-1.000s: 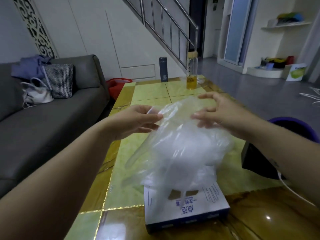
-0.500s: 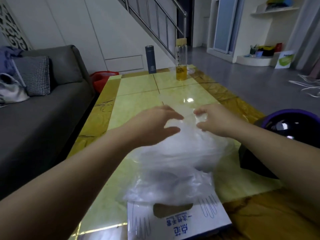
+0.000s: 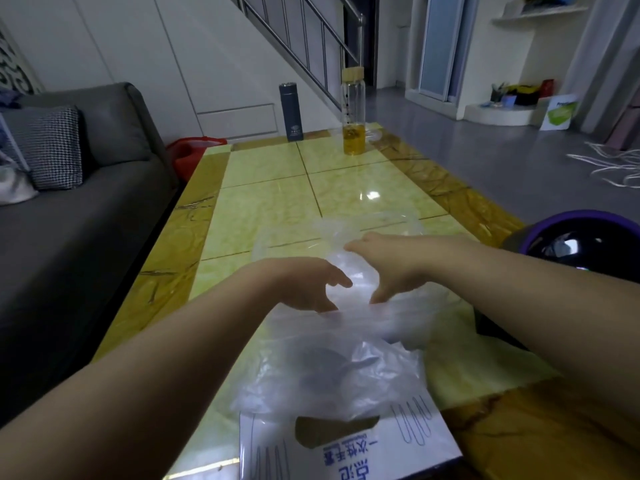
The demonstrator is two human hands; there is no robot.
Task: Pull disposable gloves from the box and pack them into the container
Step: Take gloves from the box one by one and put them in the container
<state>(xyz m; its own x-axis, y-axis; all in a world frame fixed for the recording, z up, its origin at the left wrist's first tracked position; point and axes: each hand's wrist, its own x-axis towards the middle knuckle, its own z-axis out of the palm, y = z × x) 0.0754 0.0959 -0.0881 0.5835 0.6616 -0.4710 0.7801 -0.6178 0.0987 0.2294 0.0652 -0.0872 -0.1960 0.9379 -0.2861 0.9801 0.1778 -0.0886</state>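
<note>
gloves gripped by left hand, right hand

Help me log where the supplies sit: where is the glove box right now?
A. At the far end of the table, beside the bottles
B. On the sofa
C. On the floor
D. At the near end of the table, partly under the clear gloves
D: the glove box lies on the near end of the table, and the heap of clear gloves covers its far part.
</note>
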